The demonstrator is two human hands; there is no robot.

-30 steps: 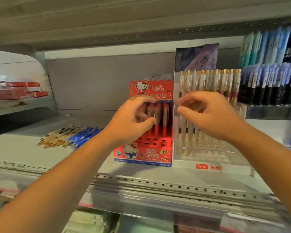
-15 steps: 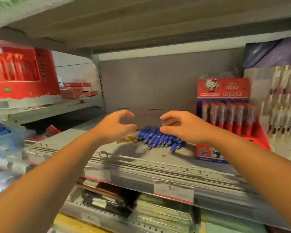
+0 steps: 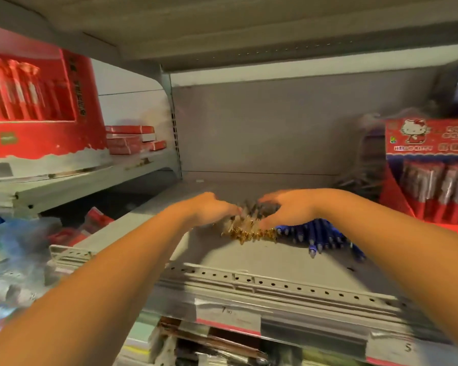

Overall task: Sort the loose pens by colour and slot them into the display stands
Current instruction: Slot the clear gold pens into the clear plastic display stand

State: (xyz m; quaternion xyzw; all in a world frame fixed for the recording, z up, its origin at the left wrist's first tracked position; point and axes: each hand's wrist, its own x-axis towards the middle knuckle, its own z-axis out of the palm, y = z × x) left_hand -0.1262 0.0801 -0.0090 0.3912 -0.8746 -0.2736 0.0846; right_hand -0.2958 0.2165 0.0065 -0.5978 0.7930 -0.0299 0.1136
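Observation:
A heap of loose clear pens with gold clips (image 3: 249,229) lies on the grey shelf (image 3: 249,262). Right beside it lies a pile of blue pens (image 3: 320,235). My left hand (image 3: 209,210) rests on the left side of the gold-clip heap, fingers curled around it. My right hand (image 3: 288,207) cups the heap from the right, its fingers bent over the pens. The two hands enclose the bundle between them. A red cartoon-cat display stand (image 3: 431,170) with red pens in it stands at the far right. The image is blurred by motion.
A large red box (image 3: 40,101) and small red packs (image 3: 132,140) sit on the neighbouring shelf at left. A perforated rail with price tags (image 3: 262,286) runs along the shelf front. Stationery fills the shelf below and bags lie at lower left.
The view has swung left from the display stands to the loose pens. Both hands have dropped from above the pile onto the gold-clip pens and closed around them.

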